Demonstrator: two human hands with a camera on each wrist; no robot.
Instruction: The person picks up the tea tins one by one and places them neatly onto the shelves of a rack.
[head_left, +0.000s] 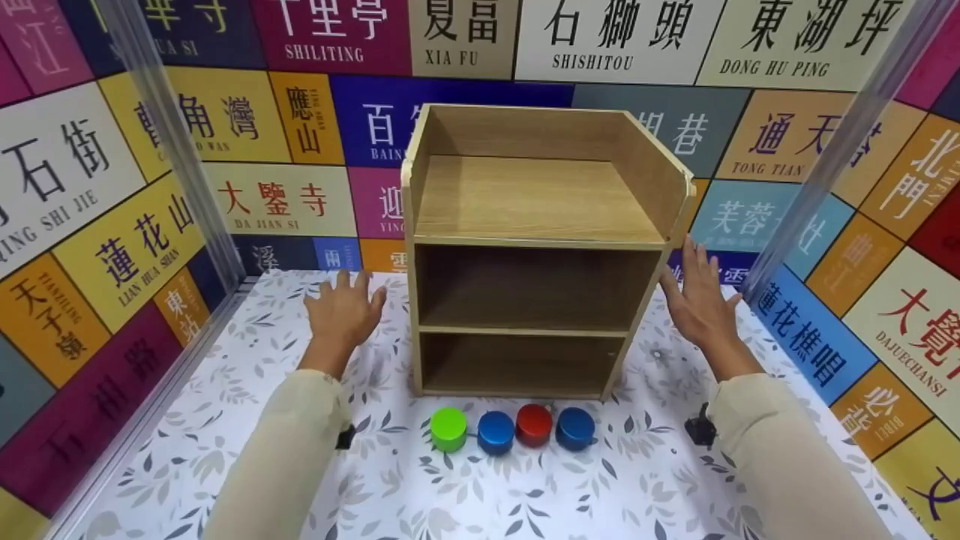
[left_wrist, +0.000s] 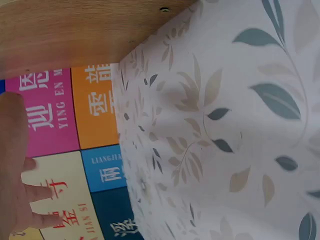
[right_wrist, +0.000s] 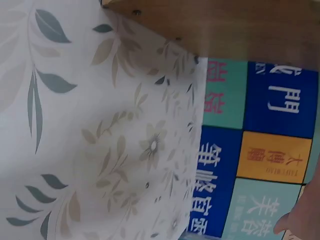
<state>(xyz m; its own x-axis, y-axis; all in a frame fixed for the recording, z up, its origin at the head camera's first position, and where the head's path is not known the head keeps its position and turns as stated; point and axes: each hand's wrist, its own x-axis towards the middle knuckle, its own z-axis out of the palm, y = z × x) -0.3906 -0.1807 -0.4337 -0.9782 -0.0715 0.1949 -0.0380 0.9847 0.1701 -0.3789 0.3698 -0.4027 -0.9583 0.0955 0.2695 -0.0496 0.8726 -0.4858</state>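
Observation:
A small wooden shelf [head_left: 525,289] with an upper tray and two lower compartments stands upright on the table. To its left, my left hand [head_left: 343,311] hovers with fingers spread, apart from the side panel. On the other side my right hand [head_left: 699,300] has straight fingers, its fingertips right at the shelf's right side panel. Each wrist view shows a side panel of the shelf, with the left hand's fingers [left_wrist: 37,192] and part of the right hand [right_wrist: 302,215] at the frame edges. Neither hand holds anything.
In front of the shelf stand a green round cap-like piece [head_left: 448,430], a blue one [head_left: 496,433], a red one [head_left: 534,425] and another blue one [head_left: 575,429]. A leaf-patterned cloth [head_left: 420,495] covers the table. Walls [head_left: 285,199] with coloured signs enclose it.

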